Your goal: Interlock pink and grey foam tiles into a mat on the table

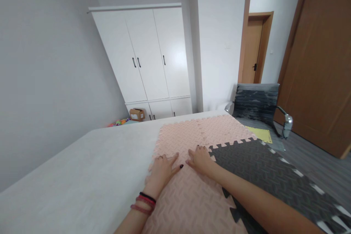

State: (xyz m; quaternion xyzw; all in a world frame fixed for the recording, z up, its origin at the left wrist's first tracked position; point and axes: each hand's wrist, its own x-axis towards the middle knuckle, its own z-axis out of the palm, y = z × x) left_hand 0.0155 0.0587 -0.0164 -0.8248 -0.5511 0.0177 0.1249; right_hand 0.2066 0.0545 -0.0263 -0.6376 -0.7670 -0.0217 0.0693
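Pink foam tiles [192, 135] and grey foam tile [255, 164] look interlocked mid-frame; left hand [161, 170], right hand [201, 161] flat on pink, fingers [166, 159] spread, gripping nothing; yellow tile [261, 134] loose on chair [256, 104], right.

The dark mat [260, 172] runs off the picture's lower right edge.
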